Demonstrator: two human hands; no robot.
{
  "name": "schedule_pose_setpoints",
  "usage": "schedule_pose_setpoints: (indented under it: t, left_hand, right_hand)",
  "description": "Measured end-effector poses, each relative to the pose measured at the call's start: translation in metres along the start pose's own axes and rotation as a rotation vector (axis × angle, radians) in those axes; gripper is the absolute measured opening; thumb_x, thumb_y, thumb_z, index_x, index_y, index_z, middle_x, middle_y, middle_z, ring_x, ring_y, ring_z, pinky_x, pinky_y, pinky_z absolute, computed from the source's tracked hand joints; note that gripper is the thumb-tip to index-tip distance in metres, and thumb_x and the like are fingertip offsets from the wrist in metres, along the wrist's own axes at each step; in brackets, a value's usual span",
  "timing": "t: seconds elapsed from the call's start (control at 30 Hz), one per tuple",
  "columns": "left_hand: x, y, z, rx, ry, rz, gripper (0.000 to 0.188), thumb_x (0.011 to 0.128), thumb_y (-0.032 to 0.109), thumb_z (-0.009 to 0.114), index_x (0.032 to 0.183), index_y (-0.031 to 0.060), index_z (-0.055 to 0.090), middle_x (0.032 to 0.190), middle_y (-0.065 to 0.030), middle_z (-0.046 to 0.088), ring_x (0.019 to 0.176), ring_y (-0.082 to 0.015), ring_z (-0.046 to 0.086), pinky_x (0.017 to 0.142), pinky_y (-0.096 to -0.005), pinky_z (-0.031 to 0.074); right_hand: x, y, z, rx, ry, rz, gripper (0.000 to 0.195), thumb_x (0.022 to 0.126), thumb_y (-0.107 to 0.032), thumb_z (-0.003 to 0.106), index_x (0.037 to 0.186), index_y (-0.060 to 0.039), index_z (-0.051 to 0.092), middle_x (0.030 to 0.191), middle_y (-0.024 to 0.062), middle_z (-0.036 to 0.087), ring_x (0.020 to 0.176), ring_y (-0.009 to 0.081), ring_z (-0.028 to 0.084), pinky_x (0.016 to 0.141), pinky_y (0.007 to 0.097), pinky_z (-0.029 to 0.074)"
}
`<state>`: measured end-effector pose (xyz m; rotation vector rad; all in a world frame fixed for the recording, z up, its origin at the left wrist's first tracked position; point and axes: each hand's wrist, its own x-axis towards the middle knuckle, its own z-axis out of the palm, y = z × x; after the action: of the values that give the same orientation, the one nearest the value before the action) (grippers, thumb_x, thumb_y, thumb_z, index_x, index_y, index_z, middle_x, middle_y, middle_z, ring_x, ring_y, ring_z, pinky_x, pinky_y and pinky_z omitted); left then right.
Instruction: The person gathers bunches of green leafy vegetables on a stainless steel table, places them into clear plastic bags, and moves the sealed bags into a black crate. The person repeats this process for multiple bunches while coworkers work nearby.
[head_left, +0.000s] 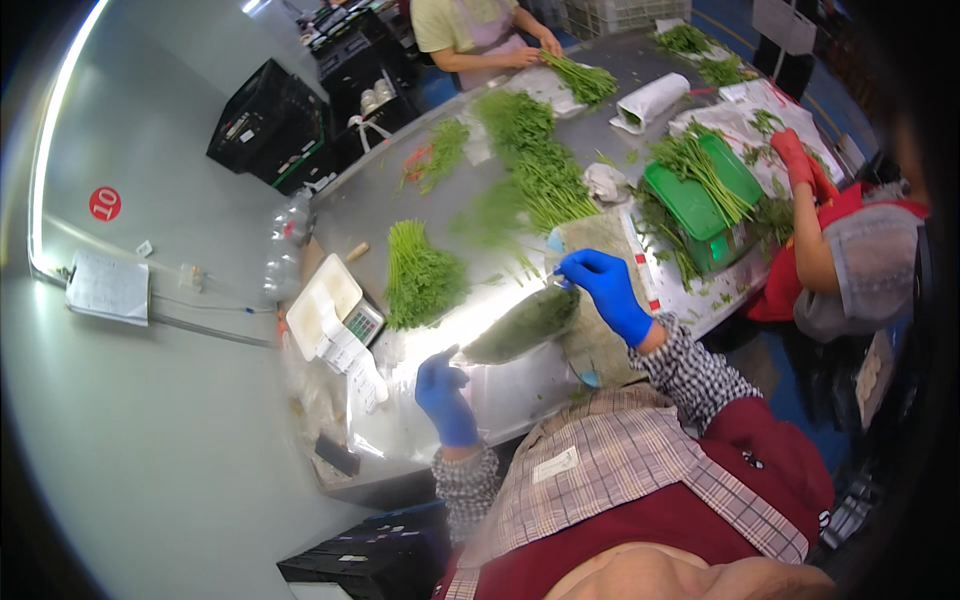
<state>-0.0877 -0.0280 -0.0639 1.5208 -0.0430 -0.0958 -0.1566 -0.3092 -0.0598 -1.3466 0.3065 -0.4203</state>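
Note:
Blue gloves cover both of my hands. My right hand (611, 292) pinches the upper right end of a clear plastic bag (521, 324), which has dark leafy greens inside. At the bag's left end, the fingertips of my left hand (448, 397) are closed on what looks like its thin edge; glare there hides the detail. The bag hangs tilted over the shiny metal table (525, 382). Beyond it lies a bundle of leafy green stems (424, 277). Under and beside my right hand is a tan cloth (604, 345).
A white scale (326, 304) with a paper strip stands left. A large heap of greens (544, 165) covers the table's middle. At right, a co-worker's red-gloved hand (791, 154) is near a green tray (727, 176). Another person (480, 37) handles stems across the table.

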Motion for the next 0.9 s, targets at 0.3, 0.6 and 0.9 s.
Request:
schedule_pose_setpoints:
  t: [0.3,0.6,0.9]
  left_hand:
    - [0.066,0.023,0.004,-0.046,-0.141,-0.056,0.019,0.094,0.008,0.058,0.105,-0.0048,0.067,0.081,-0.0032,0.062,0.072,-0.0115,0.056,0.072,-0.0242,0.045]
    - [0.074,0.038,-0.008,-0.119,0.080,0.124,0.027,0.102,0.018,0.055,0.087,-0.0023,0.065,0.073,-0.0078,0.064,0.065,-0.0147,0.058,0.066,-0.0289,0.048]
    - [-0.051,-0.206,-0.071,0.987,-0.117,-0.251,0.018,0.090,0.026,0.066,0.088,0.0091,0.070,0.074,-0.0104,0.067,0.067,-0.0257,0.064,0.062,-0.0411,0.050]
  right_hand:
    - [0.068,0.014,0.034,0.054,0.061,-0.137,0.012,0.095,-0.010,0.065,0.098,0.0009,0.070,0.086,0.0036,0.068,0.074,0.0103,0.062,0.070,0.0242,0.051]
    - [0.078,0.011,0.054,-0.063,0.141,-0.293,0.012,0.093,-0.011,0.067,0.095,0.0000,0.072,0.077,0.0010,0.065,0.066,0.0070,0.057,0.060,0.0225,0.046]
    - [-0.062,0.206,-0.025,-0.626,0.020,0.420,0.031,0.087,-0.036,0.071,0.083,-0.0056,0.076,0.072,0.0093,0.071,0.064,0.0168,0.067,0.064,0.0316,0.052]
